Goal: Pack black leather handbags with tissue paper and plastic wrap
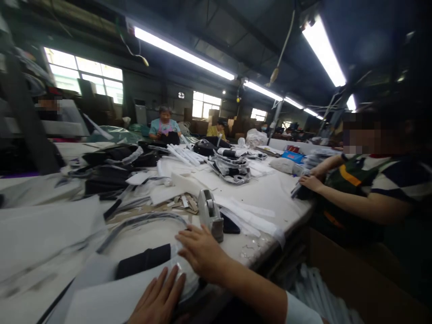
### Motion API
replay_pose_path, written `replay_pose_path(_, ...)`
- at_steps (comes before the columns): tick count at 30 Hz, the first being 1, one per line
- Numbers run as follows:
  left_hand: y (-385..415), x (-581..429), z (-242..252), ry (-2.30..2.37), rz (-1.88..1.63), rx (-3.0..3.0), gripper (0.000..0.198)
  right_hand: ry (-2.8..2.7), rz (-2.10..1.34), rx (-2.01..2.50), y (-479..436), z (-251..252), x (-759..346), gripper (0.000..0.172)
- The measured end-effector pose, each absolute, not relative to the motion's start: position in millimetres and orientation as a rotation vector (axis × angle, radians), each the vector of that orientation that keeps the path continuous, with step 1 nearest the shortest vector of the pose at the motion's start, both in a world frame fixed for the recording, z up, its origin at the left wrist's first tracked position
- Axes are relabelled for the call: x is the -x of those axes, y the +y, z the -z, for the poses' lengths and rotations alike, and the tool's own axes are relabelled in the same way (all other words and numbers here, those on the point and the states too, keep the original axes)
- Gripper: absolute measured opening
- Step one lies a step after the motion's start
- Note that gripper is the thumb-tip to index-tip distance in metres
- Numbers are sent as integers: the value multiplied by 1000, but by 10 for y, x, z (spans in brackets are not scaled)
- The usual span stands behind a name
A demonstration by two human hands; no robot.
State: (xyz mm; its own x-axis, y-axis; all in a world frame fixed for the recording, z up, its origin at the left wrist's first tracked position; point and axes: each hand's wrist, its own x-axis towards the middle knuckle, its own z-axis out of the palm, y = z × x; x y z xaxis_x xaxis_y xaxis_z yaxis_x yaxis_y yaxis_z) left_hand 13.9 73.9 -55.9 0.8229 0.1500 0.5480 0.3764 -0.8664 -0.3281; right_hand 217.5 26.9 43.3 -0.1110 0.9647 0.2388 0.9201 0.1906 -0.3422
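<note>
My left hand [160,294] lies flat with its fingers stretched out, at the near edge of a white sheet [108,292] and some clear plastic wrapping. Just beyond it, my right hand [204,254] rests with extended fingers on the same clear plastic [184,270]. From under the plastic a black fabric piece [145,261] reaches to the left. A curved strap [141,219] in grey wrapping arches behind it. Close behind my right fingers stands a grey tape dispenser [209,211], with a dark flat piece [230,223] beside it. What lies under my palms is hidden.
Bundles of plastic-wrapped dark straps [231,166] and black fabric pieces [111,173] cover the table's far part. White strips [249,216] and cardboard scraps [184,202] lie nearer. At right a co-worker's hands [312,180] handle a dark item. A cardboard box [357,274] stands below the table edge.
</note>
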Motion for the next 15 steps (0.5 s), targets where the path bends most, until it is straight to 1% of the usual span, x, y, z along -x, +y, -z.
replay_pose_path(1, 665, -144, 456, -443, 714, 2585, 56, -2063, -172, 1776, 324, -443, -2207, 51)
replay_pose_path(4, 493, -173, 248, -553, 693, 2627, 61, -2272, -306, 1737, 596, -448, -2312, 92)
replay_pose_path(5, 463, -180, 218, -584, 674, 2652, 62, -2370, -357, 1730, 708, -464, -2327, 100)
replay_pose_path(6, 445, -185, 206, -611, 651, 2681, 62, -2458, -400, 1744, 821, -493, -2326, 105)
replay_pose_path(10, 444, -185, 261, -665, 587, 2764, 67, -2684, -587, 1968, 1225, -674, -2192, 105)
replay_pose_path(13, 464, -182, 322, -669, 593, 2784, 71, -2716, -852, 2117, 1458, -745, -2088, 103)
replay_pose_path(15, 473, -182, 344, -672, 625, 2804, 69, -2695, -952, 2154, 1572, -734, -2060, 103)
